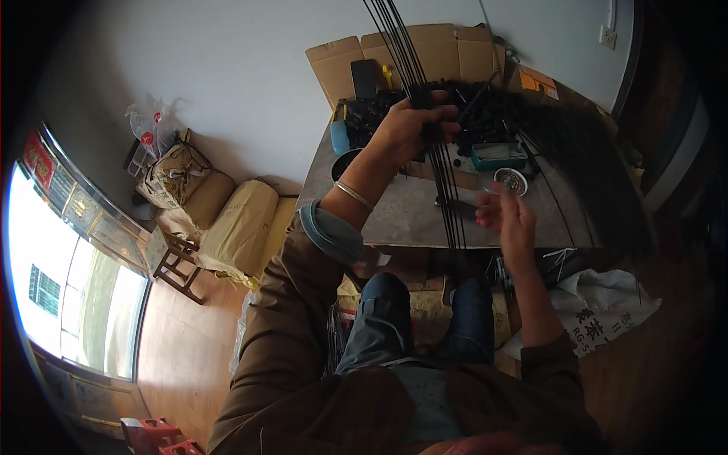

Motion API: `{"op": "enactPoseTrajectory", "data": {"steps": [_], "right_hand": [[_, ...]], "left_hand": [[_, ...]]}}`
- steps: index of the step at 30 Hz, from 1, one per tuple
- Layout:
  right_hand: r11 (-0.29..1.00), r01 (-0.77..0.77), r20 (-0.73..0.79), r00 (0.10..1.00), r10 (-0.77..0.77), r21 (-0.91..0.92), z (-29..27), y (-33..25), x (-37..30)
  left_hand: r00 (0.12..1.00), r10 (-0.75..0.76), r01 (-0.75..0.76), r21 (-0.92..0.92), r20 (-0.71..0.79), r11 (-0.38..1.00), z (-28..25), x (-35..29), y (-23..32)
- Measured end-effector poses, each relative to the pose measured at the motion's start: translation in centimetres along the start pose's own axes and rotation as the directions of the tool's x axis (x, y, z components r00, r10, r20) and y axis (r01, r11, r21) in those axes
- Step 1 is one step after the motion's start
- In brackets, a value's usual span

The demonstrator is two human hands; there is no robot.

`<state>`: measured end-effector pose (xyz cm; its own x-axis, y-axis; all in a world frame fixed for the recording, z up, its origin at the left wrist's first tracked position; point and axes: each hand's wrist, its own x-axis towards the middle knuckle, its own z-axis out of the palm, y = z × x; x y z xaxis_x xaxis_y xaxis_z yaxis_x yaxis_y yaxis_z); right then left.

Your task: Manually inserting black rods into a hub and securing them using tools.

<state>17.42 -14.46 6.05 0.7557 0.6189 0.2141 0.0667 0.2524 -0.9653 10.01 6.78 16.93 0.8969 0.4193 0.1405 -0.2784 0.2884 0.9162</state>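
Observation:
My left hand (pixel 413 125) is raised over the table, closed around a bundle of long, thin black rods (pixel 453 201). The rods run from above the picture's top edge down past the table's front edge, spreading a little below the hand. To their right is my right hand (pixel 514 220), its fingers curled and slightly blurred, with red at the fingertips. A dark blurred shape lies between those fingers and the rods; what it is, I cannot make out. Just beyond the right hand stands a small white bowl (pixel 510 180) of tiny parts.
Black parts (pixel 474 110) heap at the back of the grey table (pixel 394 220), before a cardboard screen (pixel 432 49). A teal box (pixel 499 156) sits nearby. More dark rods (pixel 599 174) cover the right side. A white sack (pixel 607 303) lies right; wrapped bundles (pixel 239 224) stand left.

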Motion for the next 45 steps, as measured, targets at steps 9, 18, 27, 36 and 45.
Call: {"op": "enactPoseTrajectory", "data": {"steps": [9, 18, 27, 36, 45], "right_hand": [[0.58, -0.077, -0.188, 0.973, -0.134, -0.811, -15.7, 0.2, 13.1], [0.742, 0.33, 0.254, 0.942, -0.22, -0.583, -4.1, 0.0, 10.1], [0.975, 0.213, 0.766, 0.617, -0.184, 0.063, 6.1, 0.4, 8.1], [-0.075, 0.588, 0.565, 0.723, -0.397, -0.805, 3.8, 7.1, 17.4], [0.011, 0.444, 0.439, 0.888, -0.138, -0.896, -1.1, 7.3, 4.0]], "left_hand": [[1.0, -0.026, 0.027, -0.084, 0.012, 0.996, -2.2, 0.3, -0.6], [0.972, -0.086, 0.079, 0.04, 0.219, 0.996, -2.6, -2.8, 1.4], [0.882, -0.188, 0.196, 0.027, 0.432, 0.98, -1.0, -9.1, 2.0], [0.929, -0.285, 0.278, 0.065, 0.235, 0.958, -5.8, -9.3, -12.4], [0.887, -0.364, 0.381, -0.003, 0.284, 0.925, -6.9, -8.1, -14.9]]}}
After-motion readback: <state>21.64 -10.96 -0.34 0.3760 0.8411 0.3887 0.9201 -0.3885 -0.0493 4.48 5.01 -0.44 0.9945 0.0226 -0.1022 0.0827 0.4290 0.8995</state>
